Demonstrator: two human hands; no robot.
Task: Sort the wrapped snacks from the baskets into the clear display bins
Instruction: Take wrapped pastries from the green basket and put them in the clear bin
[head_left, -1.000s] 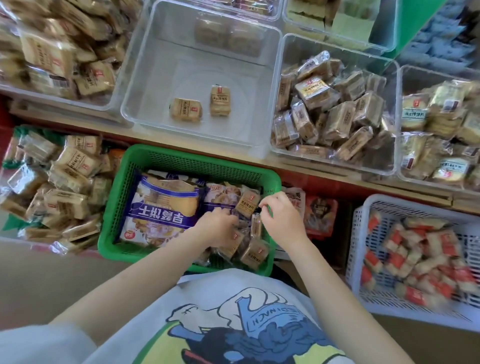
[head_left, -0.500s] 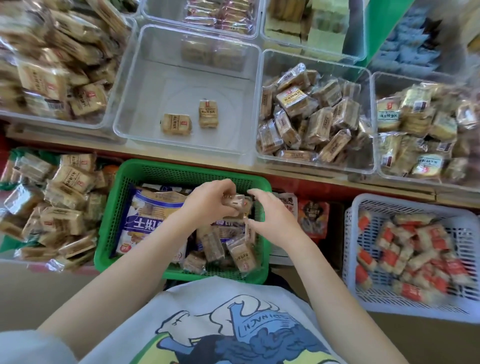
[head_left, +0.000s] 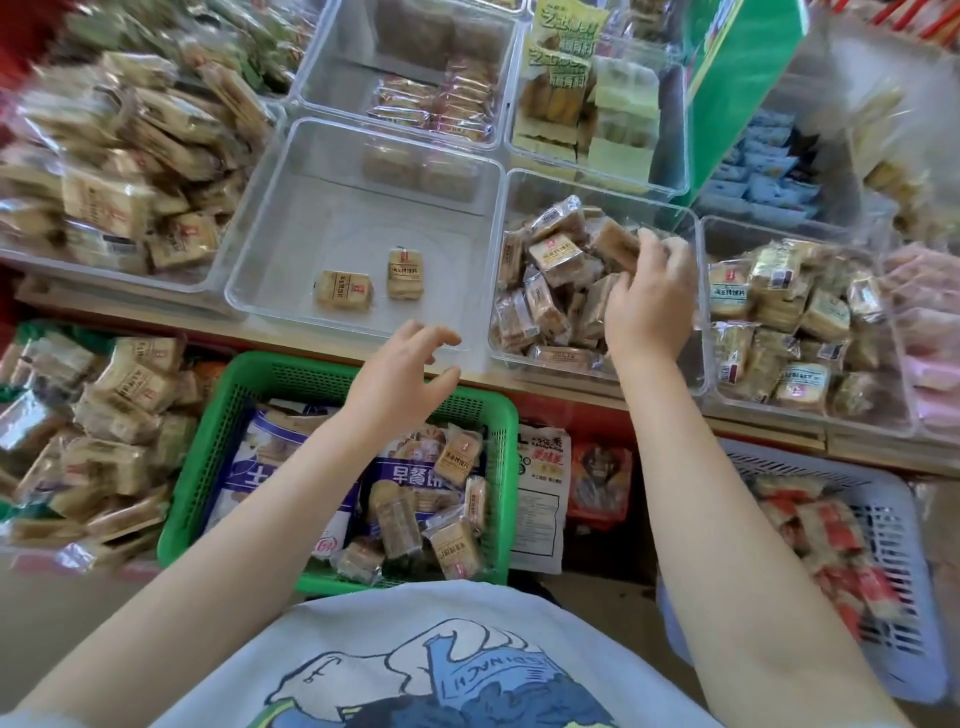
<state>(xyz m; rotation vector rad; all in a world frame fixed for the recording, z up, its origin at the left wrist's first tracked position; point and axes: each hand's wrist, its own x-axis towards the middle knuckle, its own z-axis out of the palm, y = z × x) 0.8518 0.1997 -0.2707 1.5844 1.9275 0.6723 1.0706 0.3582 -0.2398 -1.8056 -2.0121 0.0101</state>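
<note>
A brown wrapped snack (head_left: 621, 244) is pinched in the curled fingers of the right hand (head_left: 649, 301), right of the frame's centre, directly above the heaped clear bin (head_left: 698, 364) that takes the same kind of packet. Its long axis appears to run from lower right to upper left, though blur hides its edges. The drop, as judged here, calls only for a release straight down, the pile lying just beneath the hand. The left hand (head_left: 400, 374) hovers with fingers spread and nothing held, at the far rim of the green basket (head_left: 187, 483), nearer the remaining snacks, lower centre
</note>
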